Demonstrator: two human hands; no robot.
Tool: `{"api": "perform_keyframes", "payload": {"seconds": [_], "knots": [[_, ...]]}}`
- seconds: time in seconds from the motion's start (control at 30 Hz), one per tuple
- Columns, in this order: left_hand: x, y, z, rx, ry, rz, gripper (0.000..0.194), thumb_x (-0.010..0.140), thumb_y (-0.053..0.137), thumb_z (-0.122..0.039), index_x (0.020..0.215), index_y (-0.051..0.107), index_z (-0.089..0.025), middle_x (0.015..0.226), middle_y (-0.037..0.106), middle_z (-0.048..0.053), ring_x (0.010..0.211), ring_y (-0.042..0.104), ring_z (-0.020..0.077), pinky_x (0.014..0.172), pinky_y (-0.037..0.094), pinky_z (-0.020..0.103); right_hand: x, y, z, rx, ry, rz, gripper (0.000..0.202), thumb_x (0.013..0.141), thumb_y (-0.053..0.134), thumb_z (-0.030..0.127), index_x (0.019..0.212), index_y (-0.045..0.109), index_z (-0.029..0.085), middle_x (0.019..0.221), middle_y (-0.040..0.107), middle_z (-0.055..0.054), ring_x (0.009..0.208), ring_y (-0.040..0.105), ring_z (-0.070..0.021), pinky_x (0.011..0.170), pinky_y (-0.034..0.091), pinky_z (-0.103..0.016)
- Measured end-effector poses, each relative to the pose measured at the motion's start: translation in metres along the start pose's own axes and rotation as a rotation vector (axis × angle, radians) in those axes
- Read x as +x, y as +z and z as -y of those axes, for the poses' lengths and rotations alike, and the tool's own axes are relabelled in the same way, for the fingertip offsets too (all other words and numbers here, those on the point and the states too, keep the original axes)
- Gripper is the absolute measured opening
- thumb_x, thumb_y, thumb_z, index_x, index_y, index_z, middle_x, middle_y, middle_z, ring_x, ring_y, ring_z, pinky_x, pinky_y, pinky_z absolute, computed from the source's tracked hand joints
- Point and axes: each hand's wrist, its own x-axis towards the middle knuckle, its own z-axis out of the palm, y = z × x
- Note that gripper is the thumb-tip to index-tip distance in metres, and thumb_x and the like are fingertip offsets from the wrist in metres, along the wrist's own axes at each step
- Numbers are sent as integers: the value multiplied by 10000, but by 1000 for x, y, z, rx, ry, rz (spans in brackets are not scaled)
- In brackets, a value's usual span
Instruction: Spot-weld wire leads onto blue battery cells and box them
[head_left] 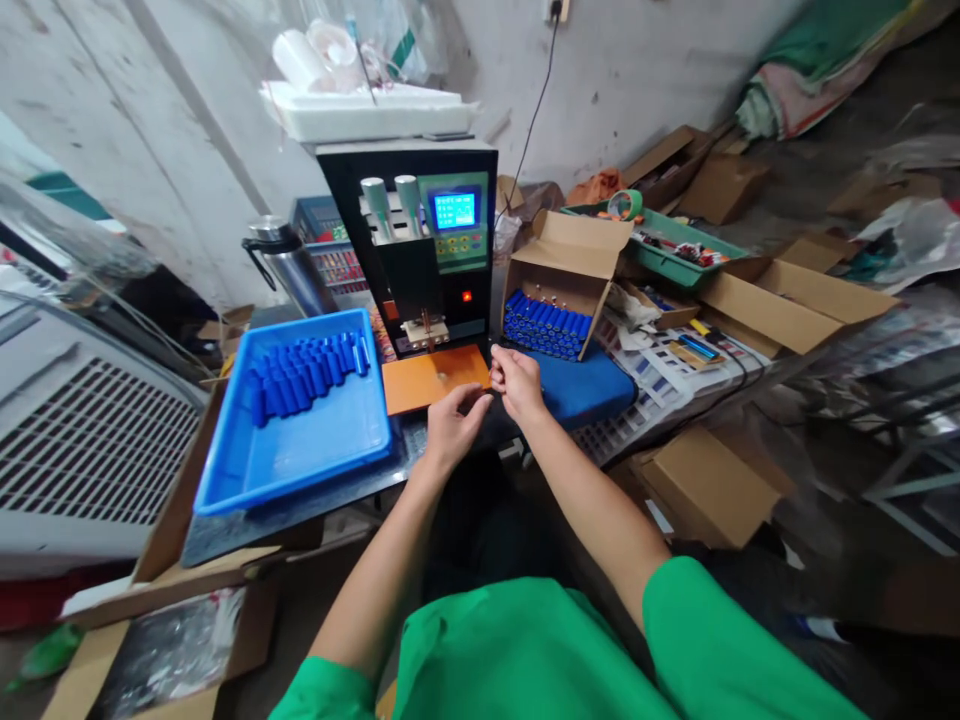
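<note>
"What is closest, taking the black machine (409, 270) as our marker?"

"A green shirt (525, 650), in front of the machine, with two bare arms reaching towards it."

"And the hands?"

"Both are before the machine, slightly to its right, close together at the near right corner of the orange plate (409, 388). The left hand (452, 425) has its thumb and fingers drawn together. The right hand (516, 380) is curled closed, fingertips towards the left. Anything pinched in either is too small to tell."

"Where is the plate exactly?"

"Flat at the machine's front foot, below its copper-coloured pins (427, 325)."

"What else is on the tabletop (292, 515)?"

"Left of the machine, a blue tray (300, 470) with blue cylinders (300, 375) standing grouped in its far part. To the machine's right, an open carton (574, 250) of stacked blue cells (544, 325), with a blue pad (592, 385) in front of it."

"Does the machine show anything?"

"A lit blue screen (456, 210) at its upper right, and a small red light (466, 296) lower down."

"Further back?"

"A steel flask (296, 270) stands behind the tray, left of the machine. White rolls (300, 60) lie on a foam lid (367, 112) on top of it. Beyond the carton, well right of the machine, is a green bin (675, 262); behind the machine rises a stained wall (622, 80)."
</note>
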Motion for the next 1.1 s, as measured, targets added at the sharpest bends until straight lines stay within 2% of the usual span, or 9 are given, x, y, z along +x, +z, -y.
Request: {"api": "perform_keyframes", "payload": {"seconds": [0.13,0.27,0.53,0.67,0.77,0.83,0.93,1.0,1.1], "knots": [[-8,1,6,-65,-26,-64,255,894,623,-417,954,746,-202,929,788,54,847,735,200,843,590,341,-12,12,-14,13,27,43,418,761,768,465,638,466,205,508,401,82,431,349,-45,377,241,-171],[-12,-10,12,-147,-121,-73,253,917,584,-413,949,706,-193,894,774,54,842,731,195,834,583,334,-18,9,-19,-41,48,123,416,747,769,523,677,515,201,549,465,68,447,386,-52,392,276,-174],[-13,-39,8,-42,-109,-5,214,931,527,-362,814,594,-196,771,671,12,732,612,141,717,489,268,-32,-2,-21,-382,-73,444,283,739,745,456,745,657,186,660,621,17,564,519,-103,532,420,-231],[-23,-46,1,50,-112,22,223,935,510,-345,785,576,-194,716,636,-7,668,564,124,659,447,250,-36,-4,-24,-491,-134,482,242,731,742,414,705,682,182,677,657,-5,640,573,-138,642,470,-275],[-29,-57,2,78,-87,32,209,945,527,-359,866,621,-191,771,684,6,693,605,128,678,465,252,-34,-8,-30,-491,-128,430,242,731,735,416,695,667,186,604,605,15,553,516,-128,568,425,-274],[-27,-74,8,129,-59,-22,192,943,550,-359,931,650,-195,841,720,24,747,646,143,717,489,261,-30,-10,-34,-468,-129,346,242,731,718,420,699,649,190,566,565,28,504,480,-123,525,391,-272],[-12,-116,24,355,-77,-163,166,939,565,-325,987,668,-205,934,742,55,848,685,183,792,513,294,-21,-10,-38,-461,-165,244,232,704,698,416,706,630,194,585,568,24,499,482,-128,520,397,-278],[2,-149,37,603,-191,-201,202,929,576,-288,1091,664,-206,1007,743,84,946,694,228,856,515,333,-16,-6,-39,-507,-223,229,226,700,682,412,693,625,193,629,594,8,540,511,-138,557,427,-288],[18,-190,54,967,-420,-106,398,902,612,-296,1286,589,-195,1144,706,150,1077,674,310,900,512,399,-12,4,-42,-578,-299,264,233,720,654,419,678,629,191,674,628,-18,621,555,-157,626,461,-300]]}}
